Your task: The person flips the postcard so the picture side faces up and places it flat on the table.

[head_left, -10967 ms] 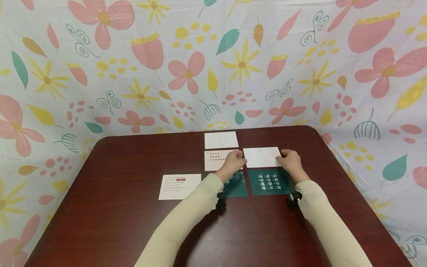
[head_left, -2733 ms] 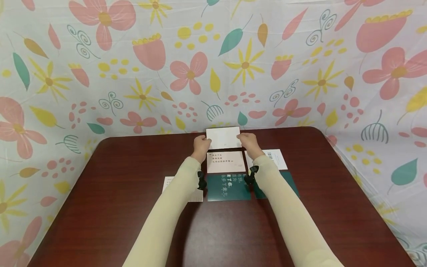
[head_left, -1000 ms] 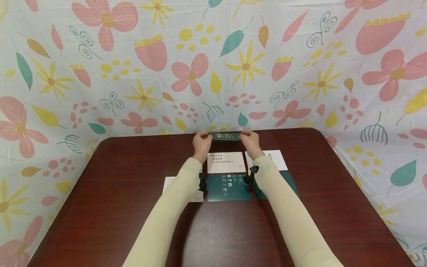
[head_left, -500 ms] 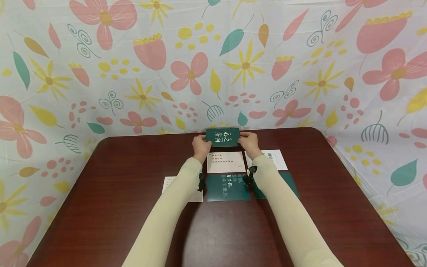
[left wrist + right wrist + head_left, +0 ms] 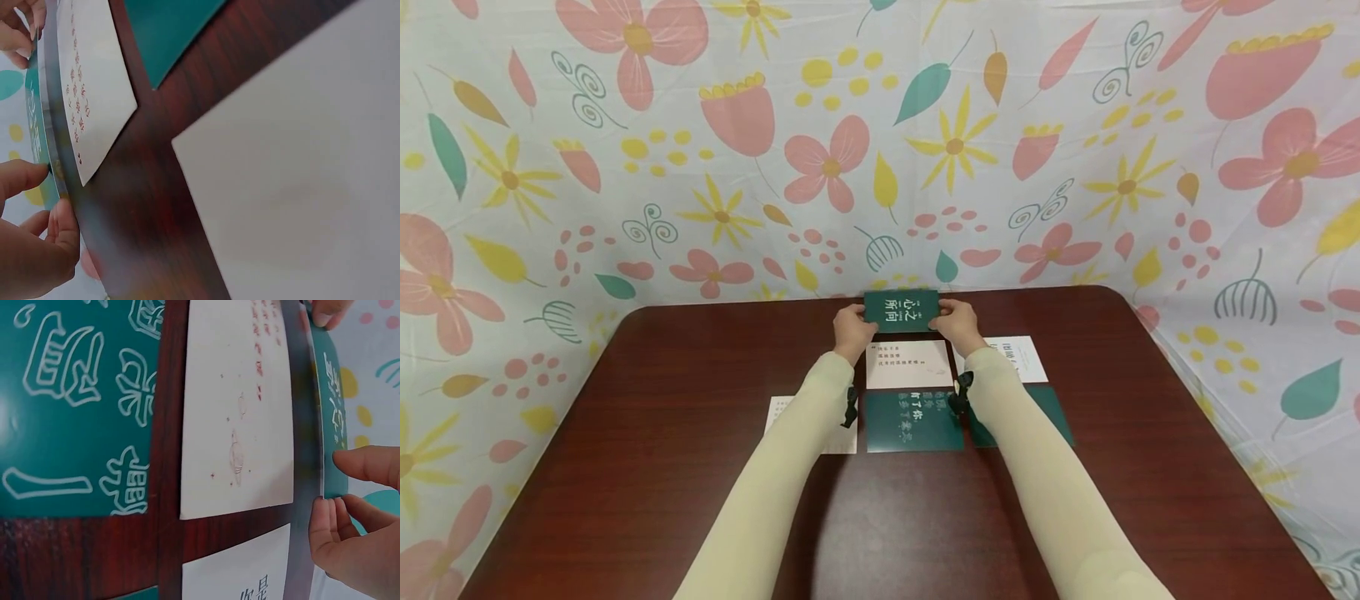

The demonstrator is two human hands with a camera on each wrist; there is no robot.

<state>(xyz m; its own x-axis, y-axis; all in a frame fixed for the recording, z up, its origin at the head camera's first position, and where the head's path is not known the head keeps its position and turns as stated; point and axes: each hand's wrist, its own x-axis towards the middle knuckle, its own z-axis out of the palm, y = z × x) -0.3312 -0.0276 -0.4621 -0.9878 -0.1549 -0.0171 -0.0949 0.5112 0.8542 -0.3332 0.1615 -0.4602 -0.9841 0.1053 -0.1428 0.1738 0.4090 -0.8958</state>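
At the table's back edge a dark green card (image 5: pixel 901 311) with white Chinese characters faces up between both hands. My left hand (image 5: pixel 853 332) pinches its left end, thumb on the printed face and fingers beneath, as the left wrist view shows. On the opposite end, my right hand (image 5: pixel 961 327) pinches the card the same way; in the right wrist view the thumb lies over the green face (image 5: pixel 331 412). Just in front lies a cream card (image 5: pixel 908 367) with small brown-red lines of text. The card's near edge appears slightly raised from the wood in both wrist views.
Nearer me lies a green card (image 5: pixel 914 422) with white lettering. To the right are a white printed card (image 5: pixel 1024 358) and another green card (image 5: pixel 1051 408), partly under the right forearm. My left sleeve covers part of a white card (image 5: pixel 842 443). A floral cloth (image 5: pixel 700 167) hangs behind the table (image 5: pixel 655 400).
Earlier the held card showed its blank white side; both hands have turned it over to green and lowered it slightly. The right-hand white card, blank 11 seconds ago, now shows print.
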